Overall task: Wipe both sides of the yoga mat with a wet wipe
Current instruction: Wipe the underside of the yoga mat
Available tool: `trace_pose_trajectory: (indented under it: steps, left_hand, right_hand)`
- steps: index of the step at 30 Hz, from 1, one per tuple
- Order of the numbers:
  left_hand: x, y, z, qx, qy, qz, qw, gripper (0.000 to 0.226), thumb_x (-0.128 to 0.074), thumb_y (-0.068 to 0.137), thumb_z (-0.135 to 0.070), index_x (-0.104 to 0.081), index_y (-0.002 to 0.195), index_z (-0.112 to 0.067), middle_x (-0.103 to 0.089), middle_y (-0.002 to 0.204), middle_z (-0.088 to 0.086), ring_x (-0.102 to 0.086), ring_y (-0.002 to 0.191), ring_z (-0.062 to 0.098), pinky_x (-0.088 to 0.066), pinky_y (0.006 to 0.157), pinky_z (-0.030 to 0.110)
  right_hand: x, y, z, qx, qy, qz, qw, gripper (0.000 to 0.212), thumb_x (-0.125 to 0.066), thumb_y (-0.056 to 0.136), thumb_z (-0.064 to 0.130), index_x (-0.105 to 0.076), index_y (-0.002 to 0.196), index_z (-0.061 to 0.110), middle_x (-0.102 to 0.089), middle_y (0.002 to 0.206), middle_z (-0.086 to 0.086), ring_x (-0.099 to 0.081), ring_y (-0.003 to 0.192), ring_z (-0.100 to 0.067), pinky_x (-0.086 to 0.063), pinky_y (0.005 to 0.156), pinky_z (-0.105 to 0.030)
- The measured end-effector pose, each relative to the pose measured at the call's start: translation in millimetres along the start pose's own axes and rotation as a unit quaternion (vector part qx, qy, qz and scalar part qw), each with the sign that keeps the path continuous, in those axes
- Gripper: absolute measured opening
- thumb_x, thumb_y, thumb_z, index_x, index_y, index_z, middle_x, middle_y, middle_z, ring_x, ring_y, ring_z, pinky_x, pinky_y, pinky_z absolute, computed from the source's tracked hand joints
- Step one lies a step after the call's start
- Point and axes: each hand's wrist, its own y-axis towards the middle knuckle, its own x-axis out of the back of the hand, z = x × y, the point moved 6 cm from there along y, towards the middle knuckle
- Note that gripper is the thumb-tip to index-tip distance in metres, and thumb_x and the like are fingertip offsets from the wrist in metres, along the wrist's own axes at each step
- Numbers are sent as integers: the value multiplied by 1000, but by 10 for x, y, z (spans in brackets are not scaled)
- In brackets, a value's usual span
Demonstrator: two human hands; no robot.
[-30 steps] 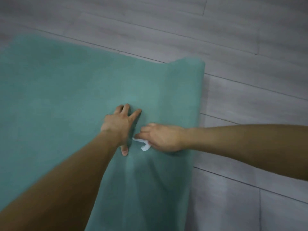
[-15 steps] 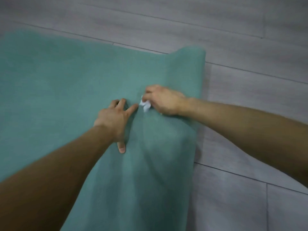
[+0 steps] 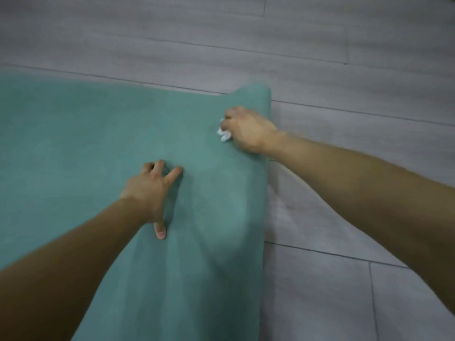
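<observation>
A teal yoga mat (image 3: 73, 148) lies spread on the floor, its right end curled up near the far right corner. My left hand (image 3: 150, 190) presses flat on the mat with fingers spread and the thumb pointing toward me. My right hand (image 3: 246, 130) grips a crumpled white wet wipe (image 3: 223, 134) and holds it against the mat close to the curled far right corner. Only a small bit of the wipe shows at the hand's left side.
Grey wood-look floor planks (image 3: 344, 70) surround the mat on the far side and to the right. The mat's right edge (image 3: 264, 217) runs down the middle of the view.
My right hand has slid the wipe away from me along the mat, from beside my left hand up to the curled far corner. My left hand stays pressed on the mat.
</observation>
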Motion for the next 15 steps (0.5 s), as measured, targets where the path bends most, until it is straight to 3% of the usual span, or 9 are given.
trace_pose_trajectory:
  steps: [3,4,6,9,11,15]
  left_hand:
    - [27,-39,21,-7,1,25,1000,172,-102,27,-63,0,164,-41,-17,160,3,-24,151,33,-53,106,50]
    - [54,-9,57,-16,5,31,999,167,-101,32,-65,-2,164,-42,-19,159,2,-27,148,32,-52,107,50]
    - [214,102,130,-51,29,38,998,148,-98,43,-69,-12,163,-47,-30,153,-2,-40,140,29,-53,105,47]
    - [533,355,77,-93,88,-1,992,118,-94,55,-67,-33,153,-45,-38,142,-3,-47,131,26,-57,93,45]
    - [699,515,-64,-88,65,-43,993,128,-101,49,-56,-29,153,-38,-36,142,4,-47,131,32,-58,90,48]
    - [753,861,-265,-62,50,5,997,178,-108,34,-46,14,163,-40,-15,159,15,-35,144,43,-51,106,58]
  right_hand:
    - [285,64,-704,-219,52,-79,971,28,-68,96,14,-72,124,9,-60,123,-18,-60,113,-40,-50,93,-41]
    - [277,-53,-597,-225,80,-78,968,30,-68,93,11,-73,122,10,-61,121,-17,-62,109,-40,-50,90,-40]
    - [122,-384,-189,-152,125,-55,979,29,-68,87,10,-77,114,12,-65,111,-14,-66,100,-40,-52,85,-40]
    - [-115,-1093,311,-66,200,-70,975,29,-63,81,10,-79,103,21,-68,101,1,-66,94,-26,-55,82,-37]
    - [-105,-1314,271,-99,232,-126,959,29,-62,85,7,-79,103,22,-69,104,3,-65,95,-21,-54,82,-32]
    - [-1,-800,-491,-252,194,-236,918,31,-56,88,6,-76,110,13,-68,111,-11,-67,98,-34,-46,79,-31]
